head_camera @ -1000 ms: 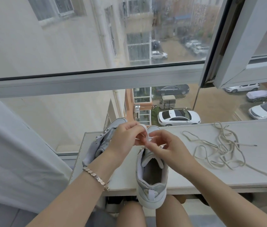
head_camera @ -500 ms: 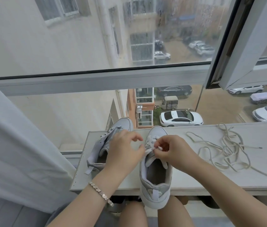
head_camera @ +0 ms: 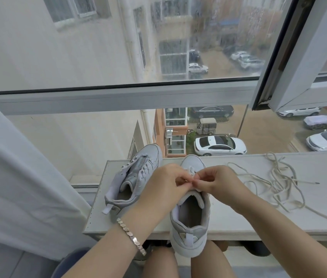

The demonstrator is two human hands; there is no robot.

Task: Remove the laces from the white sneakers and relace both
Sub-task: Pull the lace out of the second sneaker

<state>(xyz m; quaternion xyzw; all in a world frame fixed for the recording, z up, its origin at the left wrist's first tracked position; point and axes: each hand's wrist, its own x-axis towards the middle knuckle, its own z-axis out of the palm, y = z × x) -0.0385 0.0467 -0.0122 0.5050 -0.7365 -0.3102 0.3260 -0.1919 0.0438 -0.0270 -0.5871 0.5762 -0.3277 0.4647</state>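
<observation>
Two white sneakers sit on a pale window ledge (head_camera: 239, 221). The right sneaker (head_camera: 189, 221) points away from me, its heel over the ledge's front edge. Both my hands meet above its tongue. My left hand (head_camera: 164, 189) and my right hand (head_camera: 217, 182) pinch something small and white at the lace area; a short bit of lace (head_camera: 191, 170) shows just beyond the fingertips. The left sneaker (head_camera: 136, 177) lies beside it at an angle, with no lace. A loose beige lace (head_camera: 279, 183) lies tangled on the ledge to the right.
A white curtain (head_camera: 18, 177) hangs at the left. The window glass (head_camera: 118, 47) stands right behind the ledge, and an opened sash (head_camera: 309, 57) juts in at the upper right. My knees are under the ledge's front edge.
My hands came down from above the toe to the lace area by the tongue and closed together. The white strip held between them a second ago is now hidden.
</observation>
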